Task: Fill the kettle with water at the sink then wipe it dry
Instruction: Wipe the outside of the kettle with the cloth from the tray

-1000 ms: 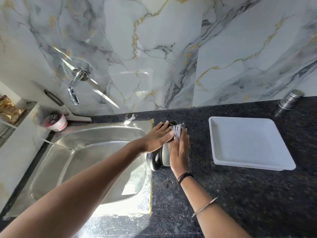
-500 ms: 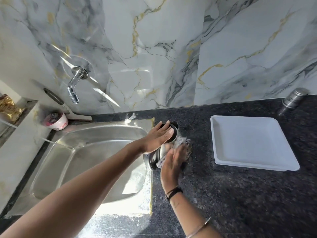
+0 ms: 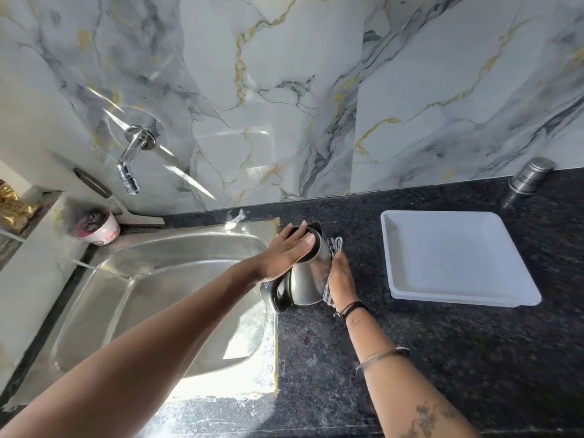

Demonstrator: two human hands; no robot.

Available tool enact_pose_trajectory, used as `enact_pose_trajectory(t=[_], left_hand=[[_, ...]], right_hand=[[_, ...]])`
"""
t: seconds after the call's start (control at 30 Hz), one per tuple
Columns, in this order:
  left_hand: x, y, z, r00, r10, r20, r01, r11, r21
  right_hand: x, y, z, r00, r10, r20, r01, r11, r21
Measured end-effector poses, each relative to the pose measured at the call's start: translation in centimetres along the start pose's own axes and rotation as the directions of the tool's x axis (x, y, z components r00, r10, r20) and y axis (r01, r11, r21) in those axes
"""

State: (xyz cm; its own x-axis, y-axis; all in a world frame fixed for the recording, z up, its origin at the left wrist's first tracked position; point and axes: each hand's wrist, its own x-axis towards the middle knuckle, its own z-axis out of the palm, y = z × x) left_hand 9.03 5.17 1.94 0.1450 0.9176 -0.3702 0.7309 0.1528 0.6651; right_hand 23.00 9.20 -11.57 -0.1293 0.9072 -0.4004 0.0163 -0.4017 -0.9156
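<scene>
Wiping is the step in hand: the kettle [image 3: 308, 276] stands on the dark counter [image 3: 442, 358] just beside the sink's [image 3: 158, 298] right rim, lid shut, so the filling looks done. The left hand [image 3: 286, 252] lies flat on the lid with fingers spread and relaxed, pressing down to steady the kettle and not gripping it. The right hand [image 3: 340, 278] presses a checked cloth [image 3: 335, 245] against the kettle's right wall; its fingers curve around the cloth, which shows above the fingertips and below the wrist. The black handle [image 3: 271, 294] points toward the person, at the sink's edge.

By my judgement, the next move calls for carrying the cloth round to the sides not yet reached, the handle side and the base, with the left hand either turning the kettle or holding it firm against the push. Pushing too hard sideways could slide it toward the basin.

Around it: a white tray [image 3: 455, 257] sits near the kettle on its right, apart from it, and could crowd the right elbow. A steel tumbler [image 3: 529, 175] stands upside down at the counter's back edge, well apart. The tap [image 3: 132, 159] juts from the marble wall above the sink's back left corner, and a small pink tub [image 3: 98, 229] rests there too. Nothing blocks the wiping itself.
</scene>
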Motion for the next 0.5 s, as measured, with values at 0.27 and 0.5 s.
enact_pose_trajectory(t=[0.27, 0.5], left_hand=[[0.1, -0.4, 0.8, 0.998, 0.009, -0.065, -0.014, 0.997, -0.074], [0.7, 4.5, 8.5, 0.842, -0.26, -0.472, 0.212, 0.965, -0.152]], right_hand=[[-1.8, 0.1, 0.6, 0.969, 0.061, -0.239, -0.072, 0.997, -0.036], [-1.6, -4.4, -6.6, 0.946, -0.055, -0.318, 0.047, 0.998, -0.031]])
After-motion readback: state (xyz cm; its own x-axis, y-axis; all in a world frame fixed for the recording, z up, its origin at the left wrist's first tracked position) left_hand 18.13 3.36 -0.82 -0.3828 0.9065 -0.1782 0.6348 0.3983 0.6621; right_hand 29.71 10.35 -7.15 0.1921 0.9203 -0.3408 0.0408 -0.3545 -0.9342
